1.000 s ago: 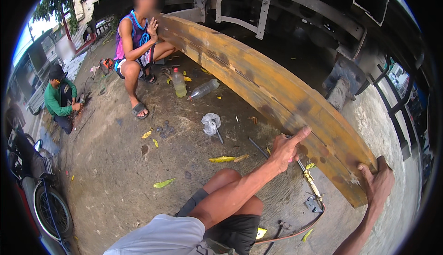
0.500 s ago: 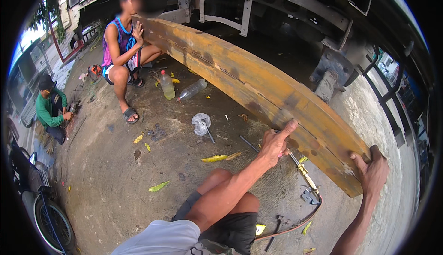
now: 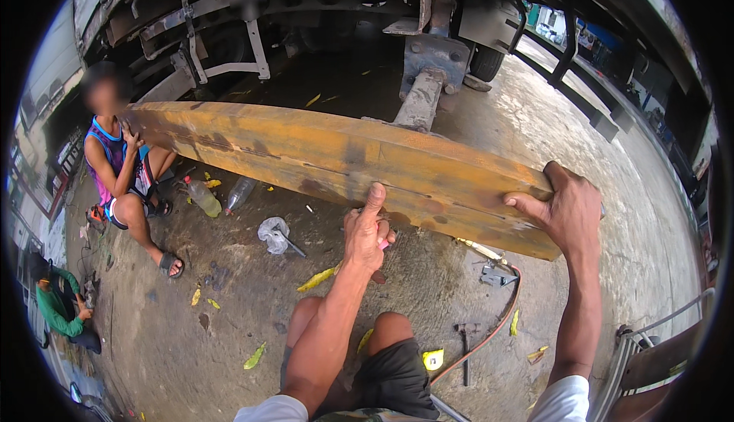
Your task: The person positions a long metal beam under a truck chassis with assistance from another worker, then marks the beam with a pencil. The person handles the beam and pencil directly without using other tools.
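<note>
Seemingly steadying the rusty beam (image 3: 329,150), right hand (image 3: 569,209) grips at three o'clock, left hand (image 3: 362,232) (curled, grip unclear) presses at six; shifting needs both.

No text, label, brand, number or sign is presenting itself legibly. A small yellow object (image 3: 433,359), lying on the ground (image 3: 252,300) near the lower edge of the view, is displaying a dark mark on its face; this mark is appearing too small for reading.
</note>
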Demonstrator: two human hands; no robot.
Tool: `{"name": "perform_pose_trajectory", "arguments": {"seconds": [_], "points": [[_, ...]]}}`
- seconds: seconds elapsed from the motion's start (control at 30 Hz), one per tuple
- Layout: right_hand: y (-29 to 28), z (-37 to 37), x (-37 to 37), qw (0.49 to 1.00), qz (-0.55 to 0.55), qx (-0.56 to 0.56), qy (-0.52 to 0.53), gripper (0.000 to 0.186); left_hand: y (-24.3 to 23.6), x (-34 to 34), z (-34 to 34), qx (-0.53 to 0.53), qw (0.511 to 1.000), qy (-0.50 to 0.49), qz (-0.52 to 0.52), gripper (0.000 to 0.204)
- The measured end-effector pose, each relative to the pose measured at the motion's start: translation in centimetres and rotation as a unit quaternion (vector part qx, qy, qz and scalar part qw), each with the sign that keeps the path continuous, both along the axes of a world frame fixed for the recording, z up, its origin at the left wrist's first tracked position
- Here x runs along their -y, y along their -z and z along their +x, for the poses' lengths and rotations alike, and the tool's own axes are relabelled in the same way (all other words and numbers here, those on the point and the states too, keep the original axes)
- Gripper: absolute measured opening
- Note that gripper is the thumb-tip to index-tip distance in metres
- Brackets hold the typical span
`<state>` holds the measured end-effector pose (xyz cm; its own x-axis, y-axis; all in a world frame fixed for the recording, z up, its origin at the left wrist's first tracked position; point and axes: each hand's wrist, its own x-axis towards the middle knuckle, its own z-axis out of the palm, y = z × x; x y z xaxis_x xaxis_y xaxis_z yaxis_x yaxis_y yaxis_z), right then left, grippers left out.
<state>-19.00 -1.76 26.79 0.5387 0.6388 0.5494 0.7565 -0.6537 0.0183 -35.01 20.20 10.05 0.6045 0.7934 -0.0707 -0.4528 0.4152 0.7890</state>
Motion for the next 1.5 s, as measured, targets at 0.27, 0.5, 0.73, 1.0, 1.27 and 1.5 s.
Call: {"name": "perform_pose_trajectory", "arguments": {"seconds": [0.27,0.5,0.73,1.0,1.27,1.5], "points": [[0.0,0.4,0.1,1.0,-0.004,-0.009,0.005,0.089,0.2,0.0,0.1,0.017,1.0,0.018,0.009,0.051],[0.2,0.0,-0.4,0.999,-0.008,0.042,0.004,0.088,0.1,-0.2,-0.6,0.005,1.0,0.016,-0.009,0.052],[0.4,-0.5,-0.1,0.998,0.025,0.044,0.021,0.087,0.4,-0.2,0.0,0.001,1.0,0.029,0.002,0.055],[0.9,-0.1,-0.4,0.999,0.036,0.033,0.01,0.091,0.1,0.0,-0.4,0.015,0.999,0.032,0.008,0.053],[0.9,0.1,-0.1,0.998,0.028,0.049,0.004,0.091,0.5,-0.2,-0.3,0.003,0.999,0.049,0.009,0.056],[0.8,-0.5,-0.1,0.999,0.024,0.042,0.01,0.089,0.6,0.3,0.2,-0.011,1.0,0.006,0.029,0.057]]}}
